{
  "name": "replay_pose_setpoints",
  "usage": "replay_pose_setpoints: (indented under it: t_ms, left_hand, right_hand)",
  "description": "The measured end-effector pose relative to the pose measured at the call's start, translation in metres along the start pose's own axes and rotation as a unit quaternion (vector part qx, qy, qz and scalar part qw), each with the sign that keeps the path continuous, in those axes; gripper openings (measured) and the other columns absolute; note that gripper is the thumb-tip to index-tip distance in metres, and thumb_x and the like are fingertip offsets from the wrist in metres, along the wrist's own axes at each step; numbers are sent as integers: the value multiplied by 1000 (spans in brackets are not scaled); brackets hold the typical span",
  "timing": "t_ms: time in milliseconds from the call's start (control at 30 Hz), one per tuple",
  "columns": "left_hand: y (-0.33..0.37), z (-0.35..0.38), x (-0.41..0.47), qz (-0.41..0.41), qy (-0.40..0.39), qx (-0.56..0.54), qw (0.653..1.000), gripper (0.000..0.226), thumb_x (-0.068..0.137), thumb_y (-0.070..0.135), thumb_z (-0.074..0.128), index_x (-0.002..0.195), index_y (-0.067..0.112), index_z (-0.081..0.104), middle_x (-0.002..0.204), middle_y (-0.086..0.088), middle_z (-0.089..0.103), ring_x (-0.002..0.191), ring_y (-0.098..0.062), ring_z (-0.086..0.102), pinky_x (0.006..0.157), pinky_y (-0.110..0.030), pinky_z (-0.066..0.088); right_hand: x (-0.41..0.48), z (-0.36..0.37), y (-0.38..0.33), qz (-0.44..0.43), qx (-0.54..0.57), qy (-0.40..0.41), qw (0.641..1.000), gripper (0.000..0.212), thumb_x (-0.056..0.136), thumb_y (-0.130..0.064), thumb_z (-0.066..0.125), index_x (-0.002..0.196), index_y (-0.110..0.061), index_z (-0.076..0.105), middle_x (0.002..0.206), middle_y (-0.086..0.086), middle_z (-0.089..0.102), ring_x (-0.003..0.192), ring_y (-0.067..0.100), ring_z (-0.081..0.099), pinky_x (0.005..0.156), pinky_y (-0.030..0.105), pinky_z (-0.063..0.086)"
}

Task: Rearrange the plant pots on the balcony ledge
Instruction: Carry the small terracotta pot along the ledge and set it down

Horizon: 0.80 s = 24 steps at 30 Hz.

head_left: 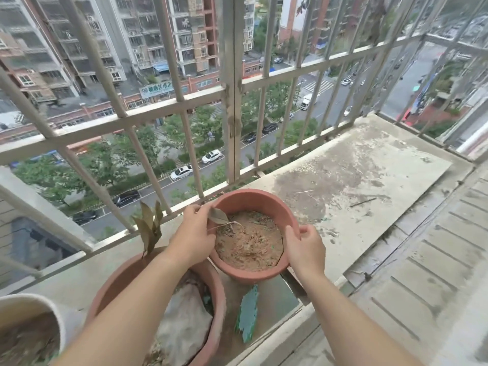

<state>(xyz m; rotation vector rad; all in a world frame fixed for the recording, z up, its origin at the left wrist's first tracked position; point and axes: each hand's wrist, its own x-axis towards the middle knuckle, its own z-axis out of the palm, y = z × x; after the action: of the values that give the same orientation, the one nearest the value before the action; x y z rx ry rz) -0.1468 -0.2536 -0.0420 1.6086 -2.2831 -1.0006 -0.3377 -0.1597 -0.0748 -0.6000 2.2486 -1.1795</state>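
Observation:
A terracotta pot (pixel 260 200) filled with dry brown soil and one withered leaf sits on the concrete ledge (pixel 369 165) near the railing. My left hand (pixel 194 235) grips its left rim and my right hand (pixel 303 247) grips its right rim. Under my left forearm stands a larger terracotta pot (pixel 211 299) with a dried-leaf stem and a grey stone inside. A white pot (pixel 34 303) with dry soil shows at the bottom left corner.
A metal railing (pixel 232 101) with vertical bars lines the far side of the ledge, with a street far below. A green serrated leaf (pixel 248 315) lies in front of the held pot. The ledge runs on to the right, dusty and stained.

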Motion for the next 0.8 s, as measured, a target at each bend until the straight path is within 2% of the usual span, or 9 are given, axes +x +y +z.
replay_pose_setpoints:
  t_ms: [133, 200, 300, 400, 467, 567, 667, 733, 800]
  left_hand:
    - [-4, -3, 2, -36, 3, -20, 999, 53, 84, 8, 56, 135, 15, 41, 136, -8, 38, 124, -26, 43, 90, -23, 32]
    - [-3, -5, 6, -49, 10, -38, 998, 40, 79, 3, 56, 116, 17, 57, 125, -11, 53, 105, -28, 57, 79, -27, 46]
    - [5, -8, 10, -74, 46, -101, 991, 39, 71, -6, 52, 95, 22, 63, 90, -13, 64, 63, -30, 65, 43, -31, 54]
    - [9, -10, 11, -113, 104, -160, 975, 56, 72, -9, 57, 119, 21, 58, 70, 3, 56, 44, -16, 55, 27, -17, 39]
    - [13, -12, 12, -110, 113, -181, 971, 67, 73, -5, 62, 135, 19, 47, 85, 3, 56, 54, -12, 59, 32, -16, 42]
    - [29, -16, 14, -79, 133, -208, 966, 74, 74, 0, 66, 137, 26, 41, 92, 9, 56, 77, -20, 66, 57, -34, 54]
    - [52, -16, 23, -44, 159, -255, 953, 76, 75, 3, 69, 139, 28, 36, 109, -2, 57, 93, -27, 65, 73, -43, 55]
    - [66, -11, 35, -24, 160, -301, 940, 77, 76, 3, 69, 140, 30, 34, 115, -2, 55, 94, -25, 64, 67, -42, 56]
    - [80, -4, 50, -7, 150, -340, 929, 75, 78, 1, 67, 139, 32, 34, 114, 1, 54, 94, -20, 63, 61, -38, 54]
  right_hand:
    - [10, 5, -1, -25, -55, -31, 998, 6, 92, -30, 49, 92, -27, 55, 70, -19, 50, 62, -2, 46, 51, 19, 31]
    - [15, 7, -4, -22, -63, -36, 997, 14, 92, -28, 49, 98, -23, 60, 75, -13, 55, 65, 7, 50, 53, 24, 33]
    - [33, 9, -24, -33, -77, -65, 994, 18, 88, -25, 53, 100, -18, 66, 85, -3, 64, 74, 18, 56, 63, 27, 38]
    - [53, 12, -53, -33, -34, -99, 994, 20, 84, -20, 57, 100, -19, 68, 83, -2, 66, 75, 22, 62, 66, 33, 50]
    - [68, 8, -67, -43, -23, -108, 993, 24, 82, -19, 59, 104, -21, 68, 84, -2, 66, 76, 22, 64, 66, 35, 53]
    - [91, -4, -79, -66, -15, -132, 989, 24, 82, -20, 62, 105, -22, 67, 80, -4, 65, 67, 17, 63, 54, 27, 48]
    - [117, -16, -94, -89, 8, -132, 987, 11, 83, -20, 65, 92, -26, 67, 80, -4, 66, 72, 17, 63, 68, 33, 54]
    - [137, -26, -102, -104, 2, -134, 986, 10, 84, -19, 66, 86, -28, 65, 75, -9, 63, 70, 14, 61, 69, 31, 53]
    - [157, -36, -105, -108, -9, -133, 985, 11, 84, -17, 65, 94, -21, 69, 75, -6, 64, 70, 15, 62, 68, 30, 52]
